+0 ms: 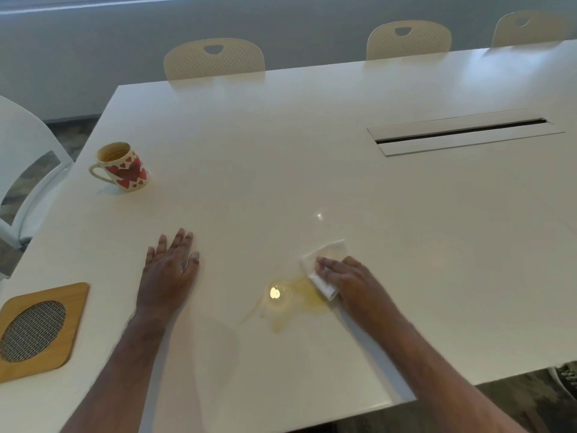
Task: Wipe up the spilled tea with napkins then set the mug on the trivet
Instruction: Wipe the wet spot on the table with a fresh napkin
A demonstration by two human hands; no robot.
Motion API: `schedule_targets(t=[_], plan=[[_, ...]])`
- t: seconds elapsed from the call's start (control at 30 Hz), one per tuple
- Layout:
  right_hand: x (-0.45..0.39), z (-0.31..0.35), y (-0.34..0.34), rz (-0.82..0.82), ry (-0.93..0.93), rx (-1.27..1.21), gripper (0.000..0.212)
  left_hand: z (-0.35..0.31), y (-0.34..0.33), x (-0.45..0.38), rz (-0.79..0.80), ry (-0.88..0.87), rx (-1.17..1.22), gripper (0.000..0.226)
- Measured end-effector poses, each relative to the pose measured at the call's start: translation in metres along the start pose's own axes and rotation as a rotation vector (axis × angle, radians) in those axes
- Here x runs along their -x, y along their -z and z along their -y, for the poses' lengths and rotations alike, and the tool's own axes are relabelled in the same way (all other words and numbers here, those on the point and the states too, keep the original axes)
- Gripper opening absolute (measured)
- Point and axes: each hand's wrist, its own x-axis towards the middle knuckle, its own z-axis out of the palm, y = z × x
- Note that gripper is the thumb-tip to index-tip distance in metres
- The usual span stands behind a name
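Napkin (324,264) lies under right hand (346,278) fingers (324,264), seemingly touching spilled tea (299,303).

White table (312,151) with cable slot (462,132), cream chairs (214,59) beyond, grey wall (93,42), patterned carpet (530,407)

— Can you see the whole trivet (40,331) from there?

— No, its left corner runs off the edge. The white chair (22,157) on that side is cut off too.

— And the napkin (324,264)?

— The right hand (346,278) covers its near part; I can't tell how its fingers lie underneath. The far chair (530,28) is blurred, and the shoe (566,378) by the table (312,135) is half out of sight.
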Motion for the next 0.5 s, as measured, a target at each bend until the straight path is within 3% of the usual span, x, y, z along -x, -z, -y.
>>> schedule_targets(t=[0.07, 0.17, 0.33, 0.5], plan=[[0.003, 0.03, -0.005, 0.047, 0.085, -0.055, 0.046, 0.0, -0.001, 0.0, 0.003, -0.002, -0.004, 0.07], [0.01, 0.058, -0.017, 0.165, 0.208, -0.028, 0.043, 0.002, -0.002, 0.0, 0.001, -0.002, -0.003, 0.07], [0.021, 0.04, -0.011, 0.285, 0.325, -0.023, 0.065, 0.005, -0.005, -0.002, 0.003, -0.007, -0.013, 0.071], [0.014, -0.018, 0.017, 0.154, 0.139, -0.024, 0.053, 0.007, -0.006, -0.003, -0.001, -0.009, -0.008, 0.07]])
